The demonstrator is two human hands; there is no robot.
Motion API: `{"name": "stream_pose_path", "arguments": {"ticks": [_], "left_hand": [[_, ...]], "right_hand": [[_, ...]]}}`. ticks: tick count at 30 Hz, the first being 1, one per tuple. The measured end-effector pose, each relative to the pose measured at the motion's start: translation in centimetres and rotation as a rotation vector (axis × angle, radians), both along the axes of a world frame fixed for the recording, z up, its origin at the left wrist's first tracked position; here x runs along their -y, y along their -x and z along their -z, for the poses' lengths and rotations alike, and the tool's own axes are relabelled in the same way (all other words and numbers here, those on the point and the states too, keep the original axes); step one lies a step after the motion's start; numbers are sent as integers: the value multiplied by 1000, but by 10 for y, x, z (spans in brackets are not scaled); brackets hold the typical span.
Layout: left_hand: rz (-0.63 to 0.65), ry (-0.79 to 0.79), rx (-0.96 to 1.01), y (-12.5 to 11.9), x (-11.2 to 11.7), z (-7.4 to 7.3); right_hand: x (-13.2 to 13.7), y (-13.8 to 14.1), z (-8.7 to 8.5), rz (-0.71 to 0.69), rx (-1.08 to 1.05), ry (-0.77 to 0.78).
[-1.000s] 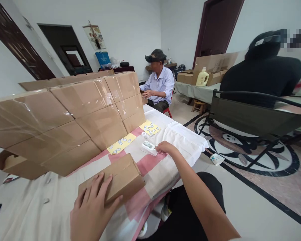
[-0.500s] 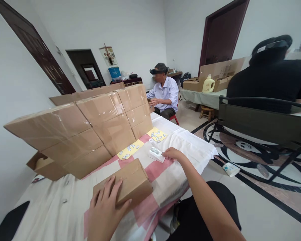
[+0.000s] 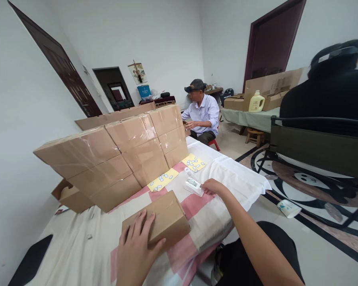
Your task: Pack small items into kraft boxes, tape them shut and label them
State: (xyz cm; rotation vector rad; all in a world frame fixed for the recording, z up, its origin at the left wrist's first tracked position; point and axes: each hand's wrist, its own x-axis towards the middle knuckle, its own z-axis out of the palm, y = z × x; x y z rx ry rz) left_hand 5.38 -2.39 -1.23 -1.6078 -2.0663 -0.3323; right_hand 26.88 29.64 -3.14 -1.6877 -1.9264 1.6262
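Observation:
My left hand (image 3: 139, 242) lies on the left end of a closed brown cardboard box (image 3: 167, 216), its fingers spread over the top and its thumb along the near side. Farther out, my right hand (image 3: 214, 186) is closed at the right end of a small white box (image 3: 194, 186) with a greenish printed patch on its upper face. Exactly how the fingertips meet that end is hard to make out. Just behind the white box is a small white round object (image 3: 187, 170). Two yellow sheets with outlined shapes, one a left sheet (image 3: 162, 180) and one a right sheet (image 3: 193, 162), lie beyond.
A wall of taped cardboard boxes (image 3: 116, 159) lines the table's far side. Pink-and-white cloth (image 3: 209, 226) covers the table. Behind it sits a person in a light shirt (image 3: 204, 111); another, in black (image 3: 328, 95), sits at right. A paper cup (image 3: 288, 208) lies on the floor.
The whole view has shifted, so everything appears a little farther right and slightly lower. Both hands keep their places, the left on the cardboard box and the right at the white box.

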Motion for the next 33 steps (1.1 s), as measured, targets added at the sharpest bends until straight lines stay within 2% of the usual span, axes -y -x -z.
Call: {"name": "stream_pose_path", "arguments": {"ticks": [6,14,21,25,29,33], "left_hand": [[-16,23,27,0,0,2],[-55,76,59,1,-3,4],[6,48,-72,20,-2,22],[39,5,-134,26,-2,29],[60,-35,-165,24,-2,26],[50,-42,-133,14,-1,15]], "right_hand": [[1,-1,2,10,-20,53],[3,-4,-5,0,-43,81],[-2,2,4,-48,5,54],[-7,1,2,-110,21,4],[-11,-3,-4,-146,38,-90],[-10,-1,-2,-142,64,-58]]}}
